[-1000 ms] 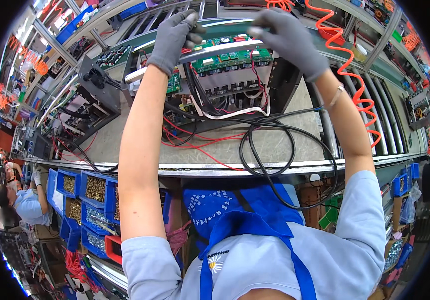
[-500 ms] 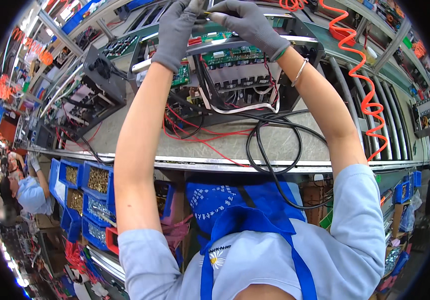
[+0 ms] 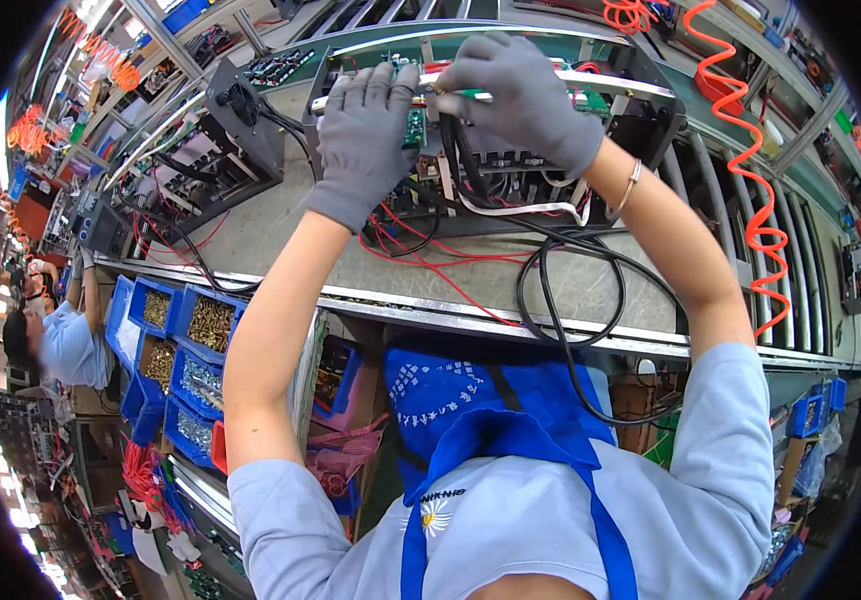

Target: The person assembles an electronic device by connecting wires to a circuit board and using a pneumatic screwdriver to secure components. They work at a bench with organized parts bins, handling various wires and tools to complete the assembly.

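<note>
Both my hands wear grey gloves and work over an open metal chassis (image 3: 665,105) with green circuit boards (image 3: 415,128) and wiring inside. My left hand (image 3: 363,140) lies with fingers stretched over the chassis's front top bar, at its left part. Beside it, my right hand (image 3: 529,100) has thumb and fingers pinched together at the same bar. What sits in that pinch is too small to make out. Black cables (image 3: 458,160) run down just below the right fingertips. A white flat cable (image 3: 511,210) and red wires (image 3: 451,258) come out at the chassis front.
A looped black cable (image 3: 543,290) hangs over the bench edge. To the left stands another open chassis (image 3: 251,125). Blue bins (image 3: 206,322) of screws sit below the bench at left. An orange coiled hose (image 3: 766,235) hangs at right by rollers (image 3: 801,265). A co-worker (image 3: 71,340) is at far left.
Both hands have come nearer from the chassis's far side to its front bar. My left hand has flattened over the bar; the right still pinches. The view has shifted slightly.
</note>
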Action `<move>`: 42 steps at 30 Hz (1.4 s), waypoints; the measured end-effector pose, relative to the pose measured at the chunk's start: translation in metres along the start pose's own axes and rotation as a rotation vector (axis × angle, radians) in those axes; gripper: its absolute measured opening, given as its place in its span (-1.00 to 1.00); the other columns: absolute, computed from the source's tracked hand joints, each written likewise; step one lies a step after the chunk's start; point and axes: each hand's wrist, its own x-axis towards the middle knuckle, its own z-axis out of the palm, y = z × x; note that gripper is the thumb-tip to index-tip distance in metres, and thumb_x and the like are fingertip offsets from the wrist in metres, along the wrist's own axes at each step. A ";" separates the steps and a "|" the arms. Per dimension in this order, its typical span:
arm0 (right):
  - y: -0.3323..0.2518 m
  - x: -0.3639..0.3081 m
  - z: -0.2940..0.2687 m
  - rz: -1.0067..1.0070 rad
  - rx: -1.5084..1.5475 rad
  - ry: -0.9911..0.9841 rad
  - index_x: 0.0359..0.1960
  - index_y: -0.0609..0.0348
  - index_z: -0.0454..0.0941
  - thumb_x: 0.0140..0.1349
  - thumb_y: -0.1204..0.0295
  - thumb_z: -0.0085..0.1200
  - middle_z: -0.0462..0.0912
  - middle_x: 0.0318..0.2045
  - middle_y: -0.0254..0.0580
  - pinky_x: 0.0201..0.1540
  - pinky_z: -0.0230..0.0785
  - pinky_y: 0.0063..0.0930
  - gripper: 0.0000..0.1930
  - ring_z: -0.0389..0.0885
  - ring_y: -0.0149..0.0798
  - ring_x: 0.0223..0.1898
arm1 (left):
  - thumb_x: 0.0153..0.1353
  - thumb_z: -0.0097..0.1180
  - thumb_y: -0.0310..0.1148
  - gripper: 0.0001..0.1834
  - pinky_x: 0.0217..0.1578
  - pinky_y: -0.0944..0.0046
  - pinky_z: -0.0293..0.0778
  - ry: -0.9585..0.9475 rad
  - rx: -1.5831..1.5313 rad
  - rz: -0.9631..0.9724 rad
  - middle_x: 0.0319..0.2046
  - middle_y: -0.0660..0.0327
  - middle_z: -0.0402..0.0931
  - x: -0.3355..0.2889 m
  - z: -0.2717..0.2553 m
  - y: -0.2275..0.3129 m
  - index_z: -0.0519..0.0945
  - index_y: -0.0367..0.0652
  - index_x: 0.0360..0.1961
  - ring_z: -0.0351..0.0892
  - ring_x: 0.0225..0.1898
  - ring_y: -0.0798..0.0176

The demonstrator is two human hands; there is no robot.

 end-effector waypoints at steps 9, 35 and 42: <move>-0.027 0.006 0.005 0.124 -0.348 -0.219 -0.40 0.04 0.66 0.06 0.16 0.23 0.56 -0.36 -0.30 -0.14 0.38 -0.22 -0.76 0.55 -0.16 -0.16 | -0.24 0.43 -0.21 -0.04 0.25 0.04 0.24 -0.009 -0.028 -0.015 0.13 0.13 0.42 0.001 0.000 0.004 0.29 0.00 0.29 0.39 0.20 0.07; 0.034 0.028 0.019 0.238 0.387 -0.365 0.25 0.15 0.40 0.25 0.08 0.05 0.43 0.22 -0.05 0.32 0.10 -0.28 -0.40 0.34 -0.18 0.27 | 0.05 0.26 -0.08 -0.20 0.26 -0.03 0.23 -0.012 -0.087 -0.388 0.19 0.08 0.35 -0.169 -0.047 -0.020 0.24 0.02 0.32 0.29 0.28 0.16; 0.109 0.010 0.028 0.331 0.993 -0.254 0.38 0.22 0.19 0.48 0.12 -0.36 0.26 0.37 -0.12 0.44 -0.12 -0.20 -0.43 0.15 -0.23 0.41 | 0.11 0.16 -0.29 -0.44 -0.13 0.04 0.54 -0.488 0.182 -0.945 -0.23 -0.03 0.64 -0.358 -0.172 -0.122 0.46 -0.06 0.19 0.65 -0.15 -0.03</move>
